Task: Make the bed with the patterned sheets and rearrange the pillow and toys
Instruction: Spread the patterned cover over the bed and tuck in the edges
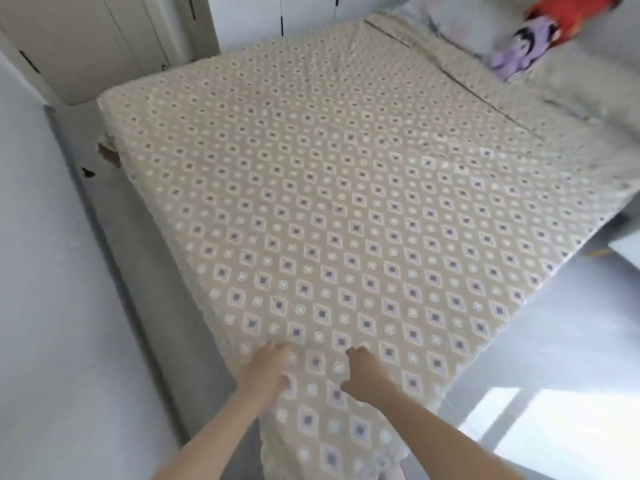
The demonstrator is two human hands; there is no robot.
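A beige sheet (329, 188) with a diamond and circle pattern lies spread over the bed. Its near corner hangs down toward me. My left hand (268, 367) and my right hand (367, 372) both grip the sheet at that near corner, fingers curled into the fabric. At the far right end lies a pale pillow (446, 26), with a purple plush toy (523, 50) and a red-orange plush toy (575, 15) beside it.
A grey-white blanket (588, 98) is bunched along the far right side of the bed. A white wall (41, 271) runs close along the left, with a narrow gap beside the bed. A door (86, 46) stands at the back left. Glossy grey floor (554, 341) lies to the right.
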